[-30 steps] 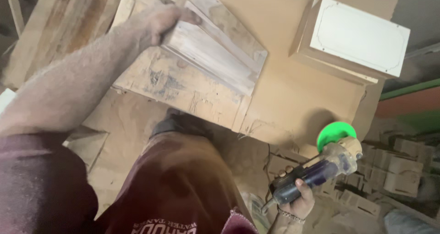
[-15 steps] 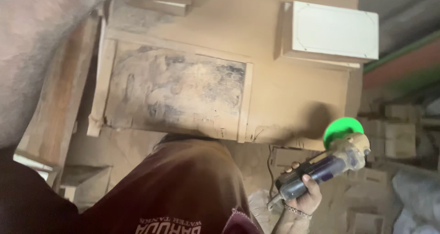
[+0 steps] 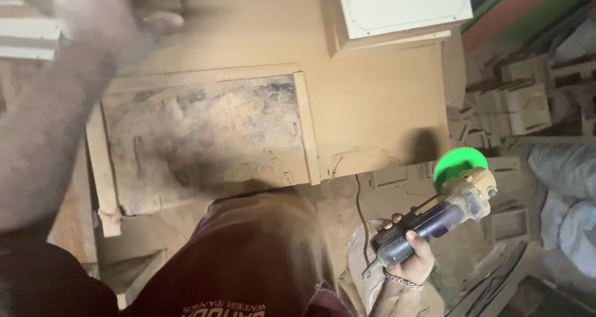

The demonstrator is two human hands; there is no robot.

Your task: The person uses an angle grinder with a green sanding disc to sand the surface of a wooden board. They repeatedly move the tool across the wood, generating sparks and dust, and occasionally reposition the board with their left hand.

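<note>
Since the earlier frame the left hand (image 3: 158,22) has swung up and away from the framed wooden panel (image 3: 205,140), and is now blurring past its far left corner; whether it is spread or closed, I cannot tell. The panel is lying flat on the dusty bench (image 3: 372,106). Off the panel's near right corner, the right hand (image 3: 413,255) is wrapping the angle grinder (image 3: 434,217), green disc (image 3: 459,163) up. Hanging low beside the cord (image 3: 362,211), the disc could snag it.
</note>
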